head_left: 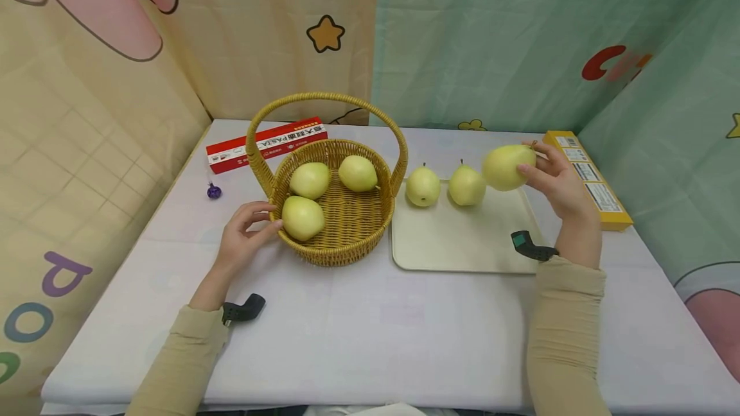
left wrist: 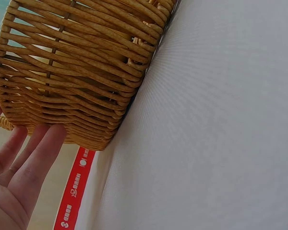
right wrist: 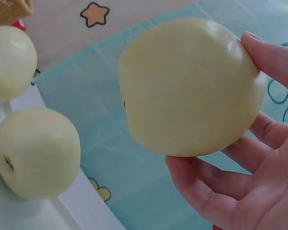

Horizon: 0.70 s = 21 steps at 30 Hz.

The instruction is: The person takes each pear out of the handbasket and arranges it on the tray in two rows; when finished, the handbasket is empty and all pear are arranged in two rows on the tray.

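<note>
My right hand (head_left: 557, 175) holds a pale yellow-green pear (head_left: 507, 167) near its stem end, raised above the back right of a white tray (head_left: 462, 249). In the right wrist view, thumb and fingers grip that pear (right wrist: 192, 86) from opposite sides. Two more pears, one left (head_left: 423, 186) and one right (head_left: 467, 185), stand stem up at the tray's back edge. My left hand (head_left: 243, 236) holds the left rim of a wicker basket (head_left: 347, 250); in the left wrist view its fingertips lie against the woven wall (left wrist: 72, 96). Three pears (head_left: 303, 217) lie inside the basket.
A red and white pasta box (head_left: 268, 144) lies behind the basket's left side. A small purple object (head_left: 214, 191) is left of the basket. To the tray's right lies a yellow box (head_left: 592, 185). The basket's tall handle (head_left: 326, 98) arches upward. Curtains (head_left: 491, 50) hang behind the table.
</note>
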Tool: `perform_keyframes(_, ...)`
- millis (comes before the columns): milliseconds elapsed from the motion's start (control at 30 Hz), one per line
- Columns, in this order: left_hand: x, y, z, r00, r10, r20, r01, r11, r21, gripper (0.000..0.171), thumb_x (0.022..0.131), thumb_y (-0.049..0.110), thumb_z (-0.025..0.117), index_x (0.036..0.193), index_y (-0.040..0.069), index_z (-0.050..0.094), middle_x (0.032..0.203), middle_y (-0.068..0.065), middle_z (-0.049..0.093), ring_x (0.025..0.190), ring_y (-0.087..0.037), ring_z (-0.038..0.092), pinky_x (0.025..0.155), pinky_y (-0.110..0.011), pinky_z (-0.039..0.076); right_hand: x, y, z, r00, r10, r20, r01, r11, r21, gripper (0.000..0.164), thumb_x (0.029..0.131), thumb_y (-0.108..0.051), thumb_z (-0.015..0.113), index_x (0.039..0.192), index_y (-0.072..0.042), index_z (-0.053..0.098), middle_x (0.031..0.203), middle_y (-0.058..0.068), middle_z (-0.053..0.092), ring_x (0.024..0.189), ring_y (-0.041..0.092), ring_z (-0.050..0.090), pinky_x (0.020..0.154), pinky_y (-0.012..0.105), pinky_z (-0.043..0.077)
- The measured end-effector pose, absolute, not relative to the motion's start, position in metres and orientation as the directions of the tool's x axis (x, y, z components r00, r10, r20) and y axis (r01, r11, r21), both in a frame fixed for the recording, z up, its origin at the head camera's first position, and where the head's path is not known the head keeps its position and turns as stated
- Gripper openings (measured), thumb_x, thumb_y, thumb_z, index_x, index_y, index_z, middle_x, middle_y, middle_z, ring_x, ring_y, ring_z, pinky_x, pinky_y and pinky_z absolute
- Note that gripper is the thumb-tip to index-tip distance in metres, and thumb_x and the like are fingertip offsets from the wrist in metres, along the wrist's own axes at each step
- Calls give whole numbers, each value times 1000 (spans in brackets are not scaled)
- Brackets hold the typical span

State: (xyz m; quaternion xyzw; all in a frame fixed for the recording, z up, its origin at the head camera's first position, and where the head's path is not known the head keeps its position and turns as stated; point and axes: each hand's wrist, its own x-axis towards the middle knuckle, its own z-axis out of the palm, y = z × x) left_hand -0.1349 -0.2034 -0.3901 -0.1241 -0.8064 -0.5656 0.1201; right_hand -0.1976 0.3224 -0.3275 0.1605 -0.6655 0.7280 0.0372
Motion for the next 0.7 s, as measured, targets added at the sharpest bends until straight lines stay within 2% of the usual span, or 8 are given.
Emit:
perform_keyframes(133, -135, -204, -390, -939, 64, 338, 340, 329, 881, 31, 86, 0, 64, 115, -9, 57, 120, -20, 50, 99, -12, 53, 75, -14, 49, -199, 335, -334, -977, -98, 191, -185, -73, -980, 34, 93, -1, 55, 125, -11, 51, 123, -3, 51, 103, 5, 55, 78, 15, 50)
perform_keyframes(267, -136, -204, -391, -937, 64, 343, 345, 326, 880, 31, 86, -1, 64, 115, -9, 57, 120, -20, 50, 99, -12, 54, 75, -14, 50, -202, 346, -344, -996, -33, 84, -86, 50, -995, 56, 93, -13, 58, 144, -8, 34, 137, 2, 40, 107, 4, 49, 76, 12, 47)
perform_keyframes(367, -136, -204, -390, -936, 66, 345, 347, 328, 879, 30, 86, -1, 64, 115, -9, 57, 120, -19, 50, 99, -11, 54, 75, -14, 50, -207, 353, -353, -1000, 16, 15, -12, 158, -987, 68, 94, -22, 59, 149, -6, 22, 147, 5, 32, 107, 4, 46, 75, 10, 44)
perform_keyframes(600, -136, -203, -390, -938, 68, 341, 344, 325, 881, 31, 86, -2, 64, 115, -10, 57, 120, -20, 50, 98, -8, 53, 75, -15, 50, -218, 364, -372, -997, 64, -46, 67, 364, -929, 70, 95, -35, 54, 148, -4, 22, 141, 7, 37, 98, -2, 45, 76, 11, 42)
perform_keyframes(700, -136, -204, -390, -937, 68, 341, 344, 323, 881, 31, 86, -2, 64, 115, -10, 57, 120, -20, 50, 98, -9, 53, 75, -15, 50, -220, 365, -376, -993, 82, -82, 109, 417, -902, 73, 94, -41, 53, 148, -5, 22, 145, 12, 34, 100, 0, 45, 77, 11, 43)
